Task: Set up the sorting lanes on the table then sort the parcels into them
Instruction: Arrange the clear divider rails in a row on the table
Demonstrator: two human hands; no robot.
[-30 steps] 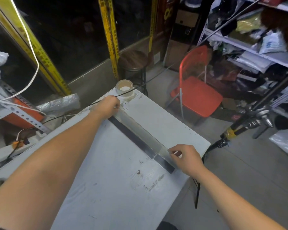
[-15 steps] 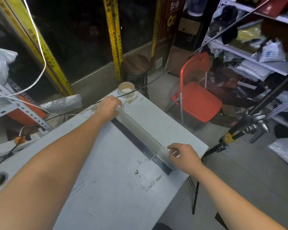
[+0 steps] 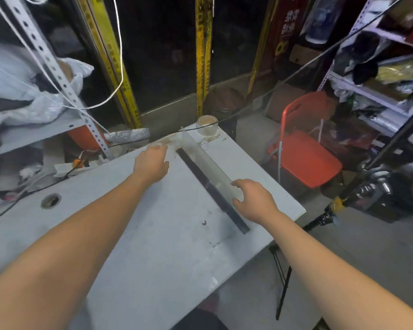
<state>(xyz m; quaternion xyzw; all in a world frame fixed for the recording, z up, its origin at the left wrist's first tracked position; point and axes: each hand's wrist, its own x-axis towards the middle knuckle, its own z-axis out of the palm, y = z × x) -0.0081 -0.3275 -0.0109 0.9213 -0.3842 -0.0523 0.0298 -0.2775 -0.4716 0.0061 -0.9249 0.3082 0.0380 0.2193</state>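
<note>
Near the middle of the frame, our left hand point(image 3: 150, 163) has come off the far end of the clear tape strip point(image 3: 211, 166) and rests beside it, fingers point(image 3: 158, 151) loosely spread on the tabletop point(image 3: 129, 234). Our right hand point(image 3: 254, 201) curves over the strip's near half, pinching nothing. We judge it stuck down beside the black line point(image 3: 216, 195), so the next lane can be marked.

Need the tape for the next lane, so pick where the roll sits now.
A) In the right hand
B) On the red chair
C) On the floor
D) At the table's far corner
D: the tape roll stands on the far corner of the table, just beyond the black strip's far end.
</note>
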